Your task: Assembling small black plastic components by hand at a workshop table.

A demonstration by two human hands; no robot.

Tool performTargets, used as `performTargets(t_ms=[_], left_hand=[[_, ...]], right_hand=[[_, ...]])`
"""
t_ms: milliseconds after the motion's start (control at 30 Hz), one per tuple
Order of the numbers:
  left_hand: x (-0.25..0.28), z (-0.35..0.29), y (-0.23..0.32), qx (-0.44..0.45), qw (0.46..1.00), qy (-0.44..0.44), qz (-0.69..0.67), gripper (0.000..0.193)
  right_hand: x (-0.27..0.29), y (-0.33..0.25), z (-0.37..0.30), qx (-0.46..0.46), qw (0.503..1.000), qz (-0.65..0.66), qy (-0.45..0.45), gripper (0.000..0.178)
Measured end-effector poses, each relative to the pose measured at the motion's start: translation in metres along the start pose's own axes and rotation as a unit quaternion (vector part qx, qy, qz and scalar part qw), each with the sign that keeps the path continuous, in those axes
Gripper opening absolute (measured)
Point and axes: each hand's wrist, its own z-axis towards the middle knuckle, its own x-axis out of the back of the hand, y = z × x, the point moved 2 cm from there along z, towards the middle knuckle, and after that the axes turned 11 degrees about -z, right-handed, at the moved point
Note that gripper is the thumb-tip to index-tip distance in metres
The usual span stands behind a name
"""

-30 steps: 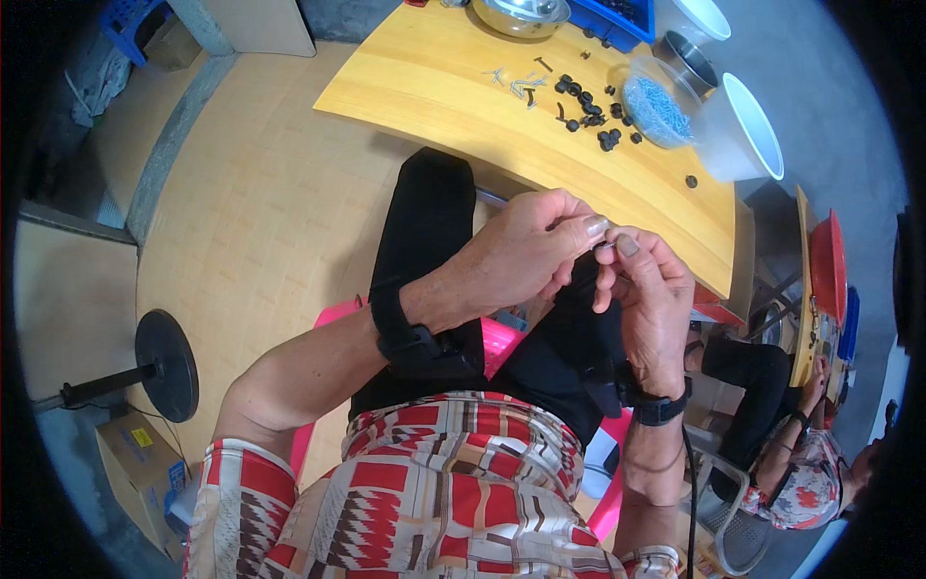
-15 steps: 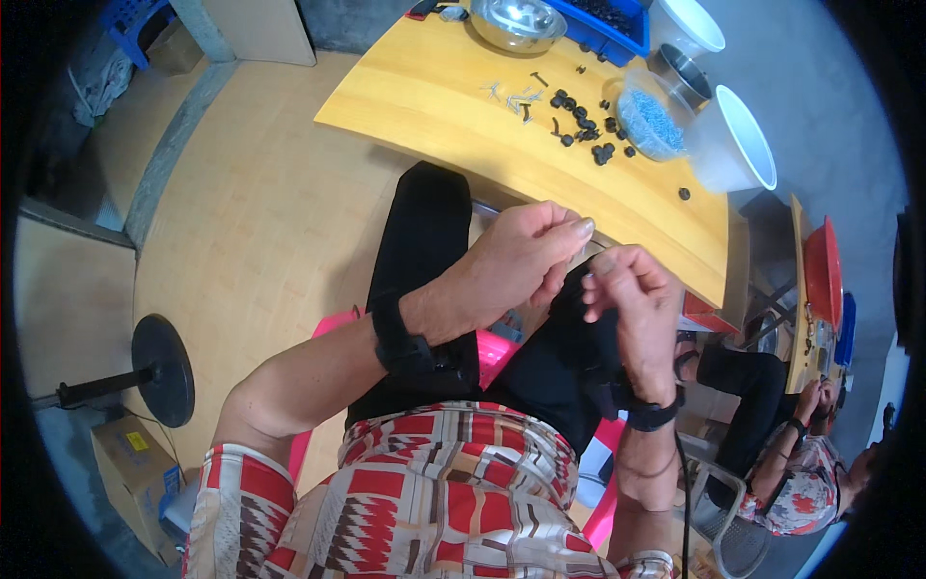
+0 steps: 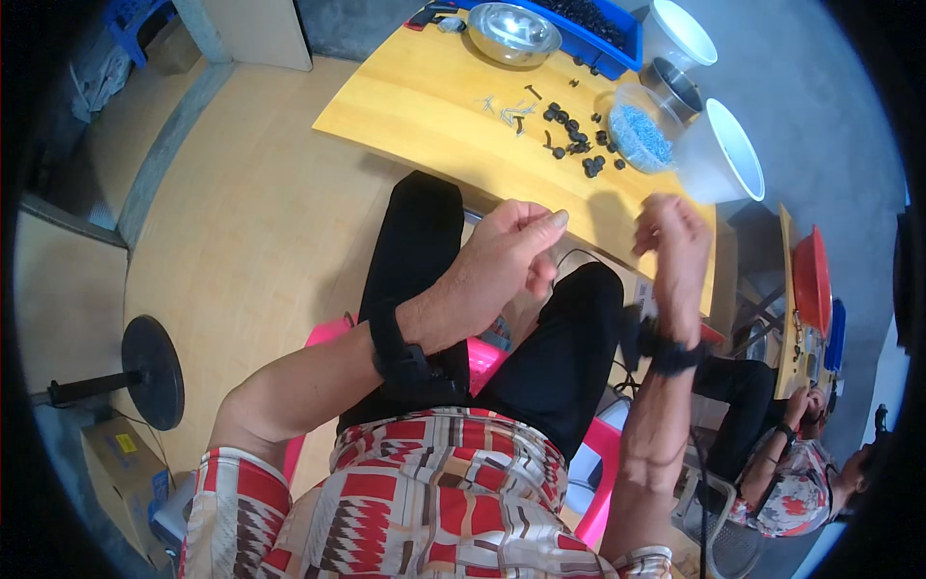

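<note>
My left hand [image 3: 502, 261] is raised over my lap, its thumb and forefinger pinched together; anything between them is too small to see. My right hand [image 3: 670, 241] is lifted apart from it, near the front edge of the yellow table [image 3: 434, 106]. It is blurred with its fingers curled, so I cannot make out what it holds. Both wrists wear black bands. On the table ahead lie several small black parts [image 3: 574, 135] and a few silver screws [image 3: 502, 111].
A clear bowl of blue bits [image 3: 641, 130], two white cups [image 3: 728, 154], a metal bowl [image 3: 511, 29] and a blue bin [image 3: 603, 34] stand at the table's far side. A red bowl [image 3: 812, 280] and another seated person [image 3: 791, 473] are at right; a weight disc [image 3: 154, 372] is on the floor at left.
My hands were joined, fingertips together over my lap; they have parted. The right hand has swung right and up toward the table, while the left stays pinched.
</note>
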Motion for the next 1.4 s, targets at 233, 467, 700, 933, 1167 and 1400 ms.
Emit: performTargets(t_ms=[233, 467, 700, 933, 1167, 1400], left_hand=[[-0.003, 0.002, -0.007, 0.026, 0.999, 0.005, -0.047, 0.017], [0.001, 0.003, -0.004, 0.056, 0.998, -0.034, -0.017, 0.022], [0.0, 0.0, -0.012, 0.063, 0.991, -0.115, -0.027, 0.029], [-0.004, -0.006, -0.028, 0.142, 0.978, -0.141, -0.061, 0.028], [-0.004, -0.007, -0.043, 0.154, 0.964, -0.186, -0.113, 0.017], [-0.01, -0.013, -0.048, 0.158, 0.958, -0.206, -0.119, 0.017]], right_hand=[[0.026, 0.007, 0.084, -0.025, 0.991, -0.056, 0.117, 0.02], [-0.016, -0.016, 0.015, -0.006, 0.997, 0.051, 0.064, 0.019], [-0.024, -0.01, -0.068, 0.016, 0.997, 0.056, 0.047, 0.016], [-0.002, 0.002, -0.103, -0.002, 0.995, 0.093, 0.041, 0.014], [0.012, 0.006, -0.121, 0.065, 0.997, 0.037, 0.025, 0.012], [0.017, 0.002, -0.126, 0.101, 0.995, -0.002, 0.019, 0.013]])
